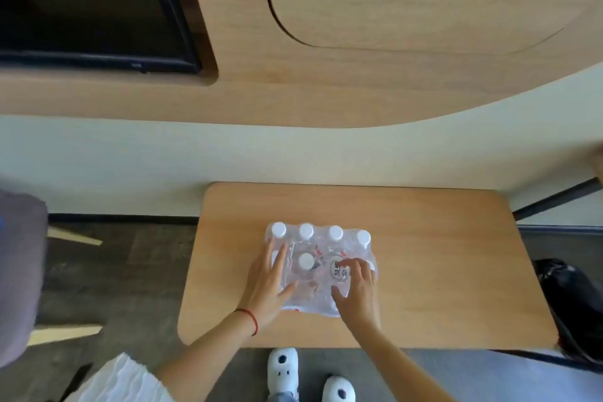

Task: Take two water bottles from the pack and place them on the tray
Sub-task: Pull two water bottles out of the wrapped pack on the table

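A shrink-wrapped pack of water bottles (321,248) with white caps stands in the middle of a small wooden table (440,271). My left hand (269,284) lies flat with spread fingers on the pack's left side. My right hand (357,287) rests on the pack's right front, its fingers curled at a round printed label on the wrap. One white cap (306,260) shows between the two hands. No tray is in view.
A dark screen (91,6) hangs on the wood-panelled wall at the upper left. A grey cushion (19,274) is at the left edge, a black bag (574,303) at the table's right. White slippers (283,367) show below the table's front edge.
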